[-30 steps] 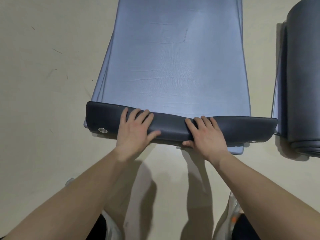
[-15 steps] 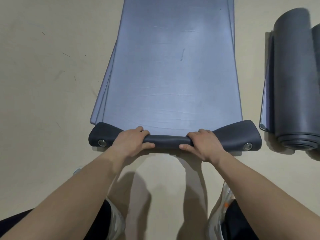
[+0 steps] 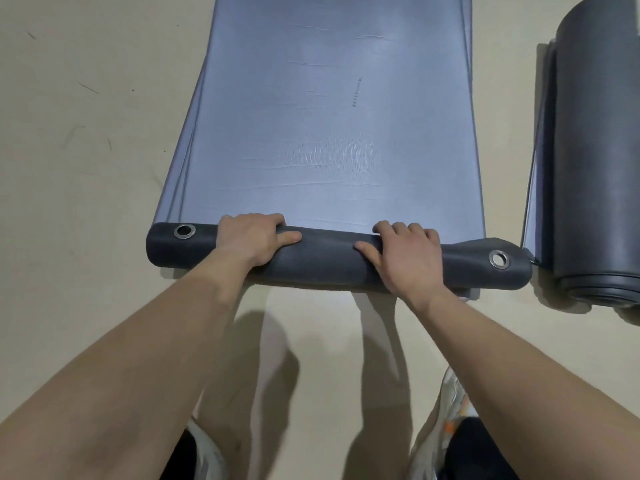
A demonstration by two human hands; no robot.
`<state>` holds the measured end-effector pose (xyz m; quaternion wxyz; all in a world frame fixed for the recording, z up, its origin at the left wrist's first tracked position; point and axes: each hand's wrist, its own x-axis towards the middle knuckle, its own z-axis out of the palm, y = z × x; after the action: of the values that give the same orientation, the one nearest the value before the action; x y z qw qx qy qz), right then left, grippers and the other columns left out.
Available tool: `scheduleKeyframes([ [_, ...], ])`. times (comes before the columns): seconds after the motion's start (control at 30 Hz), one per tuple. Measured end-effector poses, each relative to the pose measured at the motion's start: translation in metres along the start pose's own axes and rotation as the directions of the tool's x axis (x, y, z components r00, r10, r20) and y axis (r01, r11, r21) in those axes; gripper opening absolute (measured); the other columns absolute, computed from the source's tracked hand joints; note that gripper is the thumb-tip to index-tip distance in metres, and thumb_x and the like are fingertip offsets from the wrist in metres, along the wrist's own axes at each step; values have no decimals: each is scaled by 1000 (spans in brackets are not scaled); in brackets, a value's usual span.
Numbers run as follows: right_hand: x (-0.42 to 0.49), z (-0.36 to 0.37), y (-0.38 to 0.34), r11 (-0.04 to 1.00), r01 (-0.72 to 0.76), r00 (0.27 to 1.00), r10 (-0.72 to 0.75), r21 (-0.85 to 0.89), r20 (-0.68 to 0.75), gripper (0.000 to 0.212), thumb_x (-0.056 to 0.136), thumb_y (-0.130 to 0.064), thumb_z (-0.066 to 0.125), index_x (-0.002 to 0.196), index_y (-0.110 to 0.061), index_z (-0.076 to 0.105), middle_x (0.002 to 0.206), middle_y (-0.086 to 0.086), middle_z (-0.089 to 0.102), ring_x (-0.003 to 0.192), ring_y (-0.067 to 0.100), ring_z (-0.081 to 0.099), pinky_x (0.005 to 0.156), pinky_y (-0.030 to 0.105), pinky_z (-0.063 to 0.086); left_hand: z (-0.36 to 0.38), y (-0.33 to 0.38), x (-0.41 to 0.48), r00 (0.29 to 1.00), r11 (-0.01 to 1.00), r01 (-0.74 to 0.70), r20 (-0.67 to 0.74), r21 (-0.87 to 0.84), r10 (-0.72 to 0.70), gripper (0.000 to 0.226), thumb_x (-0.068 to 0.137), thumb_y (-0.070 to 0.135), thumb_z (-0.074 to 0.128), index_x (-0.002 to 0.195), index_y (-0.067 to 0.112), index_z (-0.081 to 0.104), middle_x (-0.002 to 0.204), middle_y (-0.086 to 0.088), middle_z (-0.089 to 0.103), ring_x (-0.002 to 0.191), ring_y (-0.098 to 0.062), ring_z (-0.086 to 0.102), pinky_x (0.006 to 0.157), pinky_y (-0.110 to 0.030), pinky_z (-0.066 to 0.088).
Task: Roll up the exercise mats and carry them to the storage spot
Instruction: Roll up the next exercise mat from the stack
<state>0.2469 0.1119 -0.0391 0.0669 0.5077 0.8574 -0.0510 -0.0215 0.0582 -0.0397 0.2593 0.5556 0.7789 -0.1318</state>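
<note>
A blue-grey exercise mat (image 3: 332, 126) lies flat on the floor and runs away from me. Its near end is turned over into a short dark grey roll (image 3: 329, 261) with a metal eyelet at each end. My left hand (image 3: 252, 242) grips the roll left of centre, fingers curled over its far side. My right hand (image 3: 408, 252) grips it right of centre the same way, thumb on the near face. A second mat edge shows under the flat mat along its left side.
A rolled dark grey mat (image 3: 599, 161) lies on the floor at the right, its end close to the roll's right end, on top of another flat mat. The beige floor (image 3: 83, 168) is bare on the left. My shoes (image 3: 450, 410) show at the bottom.
The near end went from a flat fold under spread fingers to a fuller roll. Both hands now curl over it, and the roll has advanced slightly up the mat.
</note>
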Motion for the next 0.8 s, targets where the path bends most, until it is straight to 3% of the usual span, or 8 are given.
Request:
scheduleKeyframes([
  [0.07, -20, 9, 1, 996, 82, 991, -86, -38, -98, 75, 86, -78, 49, 133, -20, 54, 116, 8, 61, 103, 34, 57, 98, 51, 38, 0, 4, 6, 998, 997, 57, -10, 43, -57, 54, 92, 80, 33, 111, 35, 57, 114, -1, 62, 103, -27, 52, 91, -46, 32],
  [0.17, -22, 13, 14, 983, 157, 987, -155, -90, 36, 109, 61, -87, 64, 144, -22, 37, 131, 8, 51, 118, 33, 50, 108, 54, 31, 7, 23, -1, 967, 990, 120, -236, 76, -99, 52, 93, 75, 40, 116, 31, 56, 119, -5, 56, 112, -30, 50, 96, -47, 34],
  [0.3, 9, 0, 15, 979, 189, 970, -174, -74, 168, 112, 61, -89, 64, 147, -27, 29, 139, 5, 47, 126, 31, 45, 110, 51, 27, 33, 25, -27, 853, 996, -84, -514, 39, 91, 58, 93, 67, 44, 124, 21, 61, 125, -6, 59, 114, -30, 53, 102, -44, 37],
  [0.4, 25, -5, 22, 977, 212, 947, -201, -20, 249, 115, 61, -91, 61, 152, -28, 27, 143, 3, 45, 130, 29, 43, 114, 49, 25, 41, 3, -30, 912, 961, -215, -315, 175, 261, 111, 70, 88, 53, 152, 16, 35, 156, -7, 40, 144, -33, 34, 123, -50, 20],
  [0.47, 35, -9, 24, 974, 226, 931, -219, 12, 291, 118, 58, -92, 61, 152, -29, 29, 144, 3, 45, 131, 28, 42, 115, 48, 24, 36, -6, -20, 931, 936, -254, -199, 246, 305, 127, 61, 85, 66, 159, 17, 22, 162, -5, 31, 150, -32, 24, 125, -48, 13],
  [0.6, 58, -16, 27, 976, 197, 936, -216, 93, 277, 127, 45, -95, 48, 152, -27, 34, 145, 4, 37, 136, 29, 35, 117, 48, 25, 17, -10, 10, 917, 925, -339, -159, 172, 366, 107, 67, 69, 75, 154, 22, 33, 154, 1, 43, 140, -23, 39, 119, -39, 22],
  [0.73, 36, 4, 32, 949, 295, 955, -294, -108, 30, 103, 60, -87, 59, 143, -27, 45, 134, 7, 49, 123, 32, 48, 113, 58, 27, 7, -16, 26, 913, 923, -382, -137, 36, 383, 101, 61, 66, 80, 147, 26, 44, 143, 0, 46, 129, -25, 43, 113, -40, 32],
  [0.8, 21, 15, 26, 950, 258, 966, -258, -179, 22, 106, 60, -76, 74, 147, -26, 40, 138, 10, 47, 124, 35, 47, 111, 62, 26, 12, -16, 23, 911, 926, -366, -166, 93, 377, 101, 62, 65, 79, 147, 24, 43, 142, -4, 41, 128, -28, 40, 113, -44, 36],
])
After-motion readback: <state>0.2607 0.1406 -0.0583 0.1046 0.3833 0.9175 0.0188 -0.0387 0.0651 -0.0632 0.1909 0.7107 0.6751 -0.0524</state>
